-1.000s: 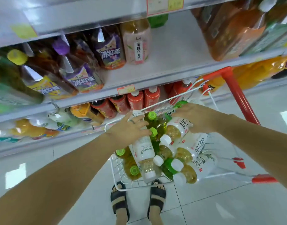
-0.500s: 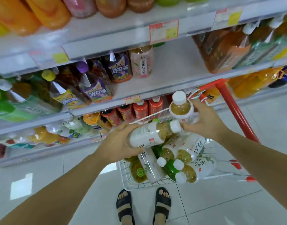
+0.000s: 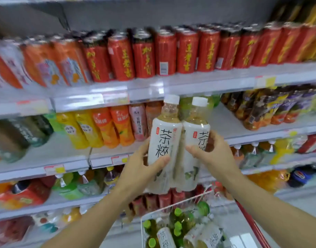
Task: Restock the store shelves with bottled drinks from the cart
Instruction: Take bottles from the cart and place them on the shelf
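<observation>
Two white-labelled tea bottles with white caps stand upright side by side in front of the shelves. My left hand [image 3: 141, 165] grips the left bottle [image 3: 164, 140] around its lower half. My right hand [image 3: 212, 153] grips the right bottle [image 3: 193, 138] the same way. Both bottles are level with the second shelf [image 3: 261, 133], whose stretch just behind and right of them is bare. The wire cart [image 3: 171, 208] sits at the bottom with several more white-capped and green-capped bottles [image 3: 177, 228] lying in it.
Red cans [image 3: 164, 52] fill the top shelf. Yellow, orange and pink bottles [image 3: 107, 127] stand left of the gap, dark shrink-wrapped bottles [image 3: 271, 104] to its right. Lower shelves hold large bottles. The cart's red handle [image 3: 252, 224] runs along its right side.
Both hands have lifted a bottle each out of the cart and turned them upright, up to the second shelf. The view has tilted upward from the cart to the shelves.
</observation>
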Demonstrator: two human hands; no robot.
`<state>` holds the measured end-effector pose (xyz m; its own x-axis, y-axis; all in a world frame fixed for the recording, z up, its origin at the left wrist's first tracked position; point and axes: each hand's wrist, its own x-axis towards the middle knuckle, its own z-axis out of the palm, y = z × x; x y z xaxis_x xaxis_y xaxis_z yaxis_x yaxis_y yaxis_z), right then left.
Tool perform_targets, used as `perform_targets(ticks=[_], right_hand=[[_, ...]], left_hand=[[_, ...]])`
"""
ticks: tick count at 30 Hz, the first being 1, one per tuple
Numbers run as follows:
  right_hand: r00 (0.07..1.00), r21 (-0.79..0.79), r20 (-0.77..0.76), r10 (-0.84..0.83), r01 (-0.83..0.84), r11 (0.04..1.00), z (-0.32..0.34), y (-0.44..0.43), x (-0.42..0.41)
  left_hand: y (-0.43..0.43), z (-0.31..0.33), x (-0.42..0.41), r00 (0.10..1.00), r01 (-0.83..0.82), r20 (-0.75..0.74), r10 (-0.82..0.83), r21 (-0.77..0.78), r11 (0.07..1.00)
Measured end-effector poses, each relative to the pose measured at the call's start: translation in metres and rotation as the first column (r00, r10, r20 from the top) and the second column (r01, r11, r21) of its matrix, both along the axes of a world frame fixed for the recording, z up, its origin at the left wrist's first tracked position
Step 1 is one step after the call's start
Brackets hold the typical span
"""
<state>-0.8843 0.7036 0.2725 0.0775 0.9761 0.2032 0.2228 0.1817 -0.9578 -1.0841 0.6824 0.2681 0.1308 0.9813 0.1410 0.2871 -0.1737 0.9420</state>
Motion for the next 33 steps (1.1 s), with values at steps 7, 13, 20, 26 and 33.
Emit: perform_targets(ticks=[7, 13, 20, 26, 33], right_hand=[[0.993, 0.341, -0.075, 0.088, -0.058, 0.938, 0.152, -0.005, -0.042], [0.989, 0.559, -0.077, 0.125, -0.06, 0.827, 0.248, 0.003, -0.088], [0.988, 0.752, -0.122, 0.099, 0.027, 0.659, 0.333, 0.039, -0.161], [0.984, 0.757, -0.168, 0.062, 0.089, 0.648, 0.352, 0.097, -0.222], [0.988, 0.677, -0.155, -0.011, 0.114, 0.727, 0.342, 0.16, -0.266]], left_hand=[[-0.012, 0.137, -0.025, 0.997, -0.064, 0.061, 0.044, 0.398, 0.915], [-0.005, 0.236, -0.07, 0.997, -0.065, 0.01, 0.076, 0.638, 0.767], [0.036, 0.323, -0.131, 0.998, -0.035, -0.006, 0.067, 0.801, 0.598], [0.095, 0.347, -0.179, 0.998, -0.055, 0.024, 0.062, 0.821, 0.568], [0.162, 0.336, -0.22, 0.994, -0.099, 0.046, 0.095, 0.719, 0.688]])
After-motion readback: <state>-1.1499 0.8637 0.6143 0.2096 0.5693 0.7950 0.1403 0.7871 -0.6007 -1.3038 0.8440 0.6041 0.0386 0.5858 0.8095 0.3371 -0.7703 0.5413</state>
